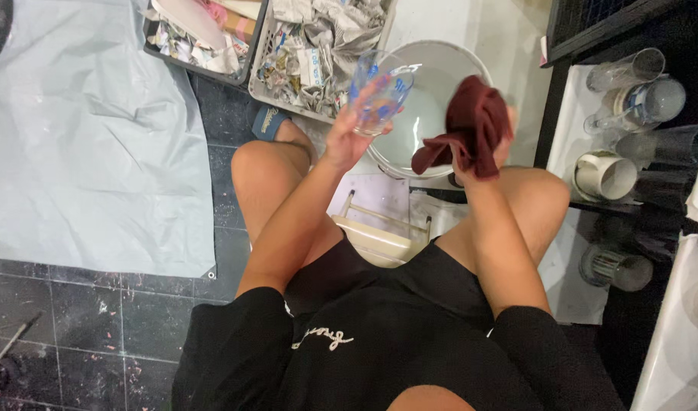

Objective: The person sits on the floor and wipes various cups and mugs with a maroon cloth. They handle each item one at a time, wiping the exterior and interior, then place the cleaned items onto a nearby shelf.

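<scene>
My left hand [347,135] holds up a clear drinking glass [379,93] with blue markings, tilted over the white basin [461,61]. My right hand [478,156] is wrapped in a dark red cloth [471,125] just to the right of the glass, not touching it. The basin below holds pale water. I sit on a low wooden stool [375,236] with both knees spread apart.
Two baskets of crumpled newspaper [318,53] stand behind the basin. A grey plastic sheet [82,144] covers the tiled floor at left. At right, a dark shelf holds several glasses [638,95] and a white mug [604,176] lying on their sides.
</scene>
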